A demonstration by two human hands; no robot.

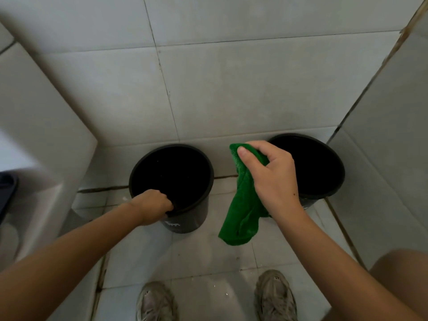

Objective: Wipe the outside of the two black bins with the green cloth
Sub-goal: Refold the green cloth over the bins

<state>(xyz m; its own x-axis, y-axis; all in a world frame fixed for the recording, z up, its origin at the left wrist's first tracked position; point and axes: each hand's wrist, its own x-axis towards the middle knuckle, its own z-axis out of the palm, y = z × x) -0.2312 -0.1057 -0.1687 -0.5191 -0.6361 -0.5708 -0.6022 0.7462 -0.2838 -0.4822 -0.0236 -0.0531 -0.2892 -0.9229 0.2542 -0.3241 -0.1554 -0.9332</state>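
- While the left hand (154,205) curls over the near rim of the left round black plastic bin (185,218), the right hand (271,177) pinches the soft green cloth (240,218) up in the air, between the two bins.
- That cloth hangs down loose and does not touch either bin, so I think wiping on this bin has not started yet (the hold on the rim looks like getting ready).
- Next, the cloth has to come down onto the outside wall of the left bin, while the left hand keeps the bin from tipping or turning.
- Over by the right wall stands the right round black plastic bin (324,188), with no hand on it.
- Both bins stand on the pale tiled floor (208,256), close to the back wall.
- Room is tight: a white ledge (46,135) sits near the left bin, and the right bin is almost in the corner, so its far side will be hard to reach.
- Two grey shoes (274,295) stand on the near floor, well apart from the bins.
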